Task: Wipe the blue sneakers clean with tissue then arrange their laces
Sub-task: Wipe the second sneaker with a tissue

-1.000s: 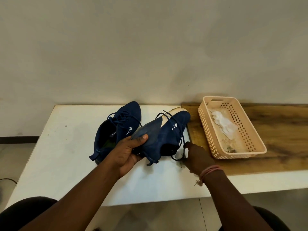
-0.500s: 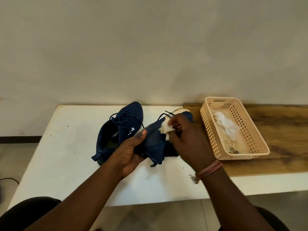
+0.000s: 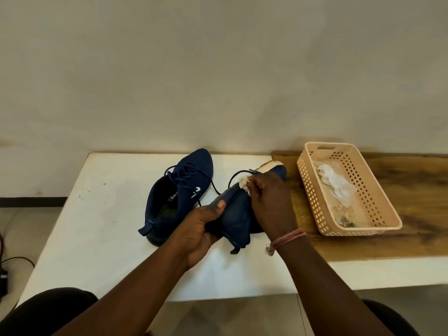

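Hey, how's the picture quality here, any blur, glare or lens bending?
Head view: soft, even light, no glare; the wide lens bows the white table edges; the right hand and tissue look slightly smeared; the sneaker on the table and the basket stay sharp.

A white desk [image 3: 101, 229] stands against the wall, its surface faintly speckled with dirt. A wooden board [image 3: 412, 190] covers its far right part. One blue sneaker [image 3: 179, 190] rests upright on the white surface near the far edge, toe toward the wall, laces loose. On the board sits a peach perforated basket [image 3: 378, 197], angled, holding crumpled white tissue [image 3: 335, 181].
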